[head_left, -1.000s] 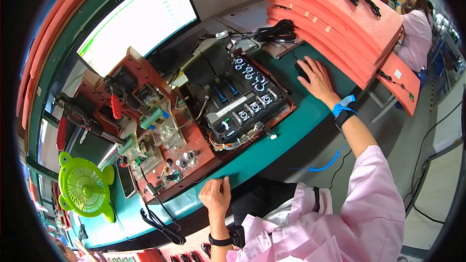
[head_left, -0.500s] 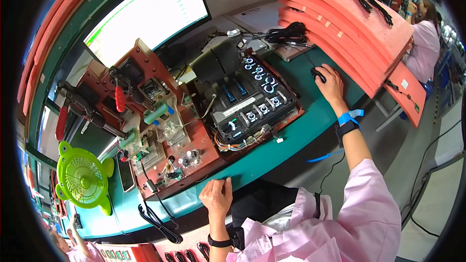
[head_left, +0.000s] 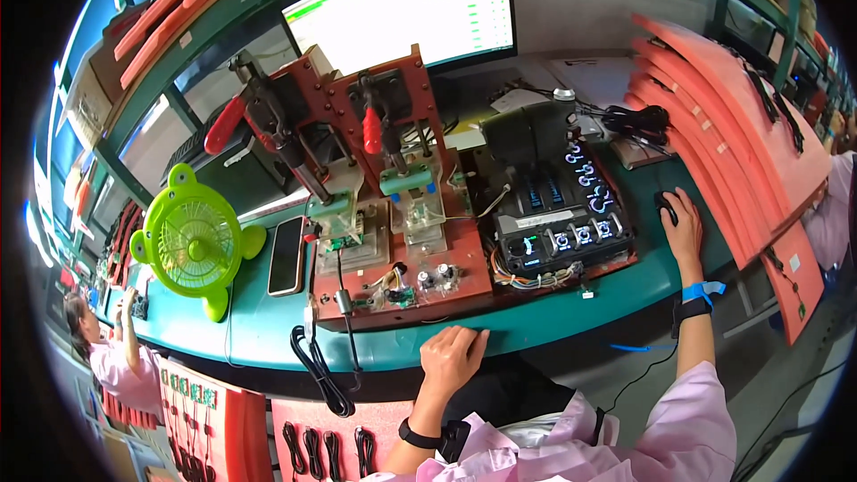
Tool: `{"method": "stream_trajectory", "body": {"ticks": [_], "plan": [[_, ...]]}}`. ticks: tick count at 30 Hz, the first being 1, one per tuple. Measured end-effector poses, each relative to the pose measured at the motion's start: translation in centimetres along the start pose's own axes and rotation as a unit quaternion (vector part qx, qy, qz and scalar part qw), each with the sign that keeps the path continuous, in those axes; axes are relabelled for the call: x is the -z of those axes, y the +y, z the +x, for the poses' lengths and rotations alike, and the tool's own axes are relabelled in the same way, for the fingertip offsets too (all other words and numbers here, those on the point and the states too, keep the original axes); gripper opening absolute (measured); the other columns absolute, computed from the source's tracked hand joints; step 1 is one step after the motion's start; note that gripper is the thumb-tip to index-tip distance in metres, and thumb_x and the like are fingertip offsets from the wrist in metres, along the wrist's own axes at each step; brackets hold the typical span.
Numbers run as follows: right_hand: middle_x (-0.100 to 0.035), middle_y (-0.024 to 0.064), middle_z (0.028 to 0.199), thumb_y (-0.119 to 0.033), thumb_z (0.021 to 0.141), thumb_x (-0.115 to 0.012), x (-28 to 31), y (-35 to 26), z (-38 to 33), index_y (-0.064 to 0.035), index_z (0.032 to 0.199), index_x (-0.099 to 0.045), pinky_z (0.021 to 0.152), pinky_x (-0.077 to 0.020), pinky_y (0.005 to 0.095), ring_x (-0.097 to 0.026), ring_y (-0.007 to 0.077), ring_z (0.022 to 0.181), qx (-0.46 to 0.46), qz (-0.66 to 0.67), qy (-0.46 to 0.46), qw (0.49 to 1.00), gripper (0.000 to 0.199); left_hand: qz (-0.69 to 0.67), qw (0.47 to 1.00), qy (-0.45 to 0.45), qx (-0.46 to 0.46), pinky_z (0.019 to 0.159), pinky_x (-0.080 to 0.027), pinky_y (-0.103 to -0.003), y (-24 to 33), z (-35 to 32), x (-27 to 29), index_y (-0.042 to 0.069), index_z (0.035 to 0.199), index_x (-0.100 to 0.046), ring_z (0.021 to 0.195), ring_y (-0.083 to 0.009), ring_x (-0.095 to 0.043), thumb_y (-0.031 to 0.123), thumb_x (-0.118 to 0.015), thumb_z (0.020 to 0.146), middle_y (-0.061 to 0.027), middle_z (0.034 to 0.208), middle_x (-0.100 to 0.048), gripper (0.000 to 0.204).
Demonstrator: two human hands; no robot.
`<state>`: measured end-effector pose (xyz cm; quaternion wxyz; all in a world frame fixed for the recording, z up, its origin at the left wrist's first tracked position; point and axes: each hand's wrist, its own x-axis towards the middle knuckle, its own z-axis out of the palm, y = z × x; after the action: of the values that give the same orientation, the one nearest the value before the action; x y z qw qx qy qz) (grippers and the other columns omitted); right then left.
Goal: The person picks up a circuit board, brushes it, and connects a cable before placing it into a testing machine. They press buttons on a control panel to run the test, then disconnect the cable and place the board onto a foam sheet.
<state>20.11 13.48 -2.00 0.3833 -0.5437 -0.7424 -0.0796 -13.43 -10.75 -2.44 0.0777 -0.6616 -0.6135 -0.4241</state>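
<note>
Green plastic fan (head_left: 194,241), well left of the black control panel (head_left: 544,217), faces the person (head_left: 683,419), probably for air. In front of the panel, to its left, the left hand (head_left: 453,359) is curled in a fist, seemingly resting. Right of the panel, the right hand (head_left: 684,225) is clasped over the mouse (head_left: 661,205), likely there for easy reach.

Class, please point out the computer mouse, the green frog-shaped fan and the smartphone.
Computer mouse (head_left: 661,205): head view, its uncovered black shell.
Green frog-shaped fan (head_left: 197,248): head view, centre of its grille.
Smartphone (head_left: 287,254): head view, its dark screen.
</note>
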Motion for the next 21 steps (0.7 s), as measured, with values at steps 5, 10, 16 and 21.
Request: {"method": "stream_trajectory", "body": {"ticks": [5, 10, 16, 21], "plan": [[-0.048, 0.0122, 0.115, -0.017, 0.078, -0.053, -0.32, 0.36, 0.07, -0.0098, 0.104, -0.055, 0.081, -0.0407, 0.0393, -0.048, 0.0343, 0.097, -0.011, -0.032, 0.006, 0.999, 0.027, -0.017, 1.000, 0.009, -0.015, 0.040, -0.035, -0.032, -0.19, 0.12, -0.43, 0.005, 0.056, -0.048, 0.043, -0.0246, -0.046, 0.008, -0.067, 0.066, -0.0071, 0.049, -0.044, 0.021], [-0.048, 0.0111, 0.115, -0.017, 0.078, -0.053, -0.51, 0.59, -0.02, -0.0097, 0.103, -0.055, 0.081, -0.0405, 0.0390, -0.048, 0.0338, 0.097, -0.043, -0.039, 0.018, 0.998, 0.027, -0.014, 1.000, 0.004, -0.014, 0.040, -0.034, -0.032, -0.06, 0.21, -0.41, 0.005, 0.056, -0.048, 0.042, -0.0244, -0.045, 0.008, -0.066, 0.066, -0.0070, 0.048, -0.044, 0.022], [-0.049, 0.0102, 0.114, -0.015, 0.076, -0.054, -0.21, 0.60, -0.14, -0.0094, 0.102, -0.055, 0.082, -0.0406, 0.0389, -0.048, 0.0331, 0.097, -0.044, -0.028, 0.008, 0.999, 0.027, -0.012, 1.000, -0.004, -0.014, 0.039, -0.034, -0.032, -0.18, 0.00, -0.32, 0.005, 0.056, -0.047, 0.042, -0.0241, -0.045, 0.008, -0.066, 0.067, -0.0068, 0.048, -0.043, 0.023], [-0.049, 0.0104, 0.114, -0.015, 0.076, -0.055, -0.03, 0.58, -0.13, -0.0089, 0.102, -0.055, 0.082, -0.0404, 0.0387, -0.048, 0.0329, 0.097, -0.030, -0.033, 0.007, 0.999, 0.027, -0.009, 1.000, -0.002, -0.010, 0.039, -0.033, -0.032, -0.07, 0.09, -0.42, 0.005, 0.055, -0.046, 0.042, -0.0237, -0.044, 0.007, -0.066, 0.066, -0.0064, 0.047, -0.043, 0.023]]}}
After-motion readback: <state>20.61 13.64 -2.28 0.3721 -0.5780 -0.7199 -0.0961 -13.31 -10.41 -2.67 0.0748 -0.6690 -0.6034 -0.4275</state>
